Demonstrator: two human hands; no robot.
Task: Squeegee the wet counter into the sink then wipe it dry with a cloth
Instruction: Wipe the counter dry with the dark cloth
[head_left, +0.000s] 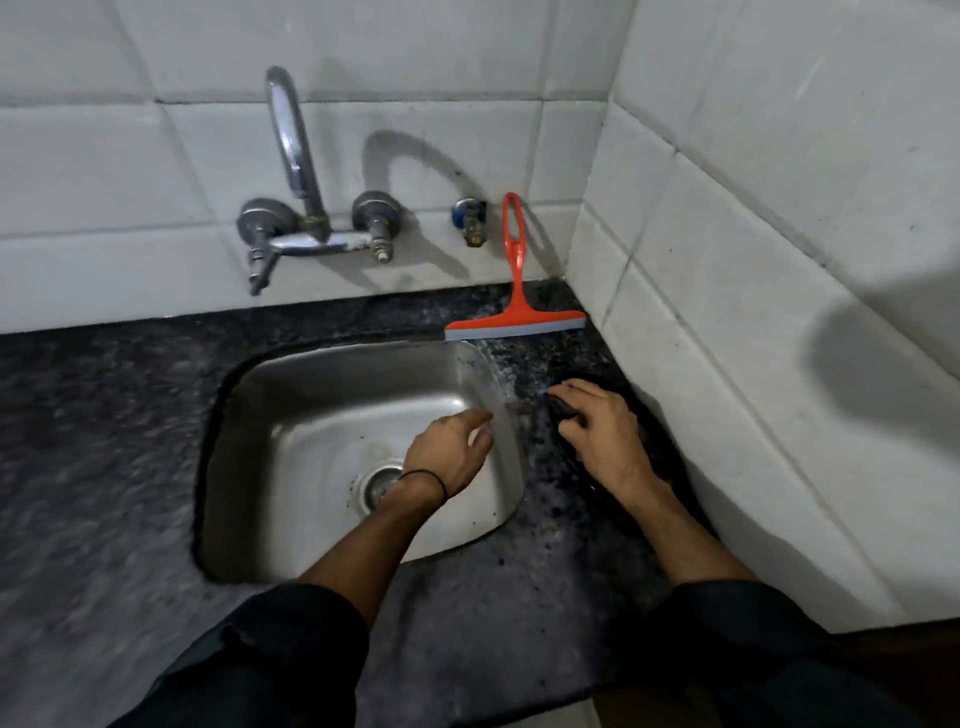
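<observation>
An orange squeegee (514, 291) leans upright against the tiled back wall, its blade resting on the dark speckled counter (540, 374) just behind the steel sink (322, 415). My right hand (602, 426) presses down on a dark cloth (563, 410) on the narrow counter strip between the sink and the right wall. Most of the cloth is hidden under the hand and blends with the counter. My left hand (449, 452) hovers over the sink's right side, fingers loosely apart, holding nothing.
A chrome wall faucet (306, 218) arches over the sink, and a small blue-handled tap (470, 221) sits beside the squeegee. White tiled walls meet in a corner at the right. The counter extends wide to the left of the sink.
</observation>
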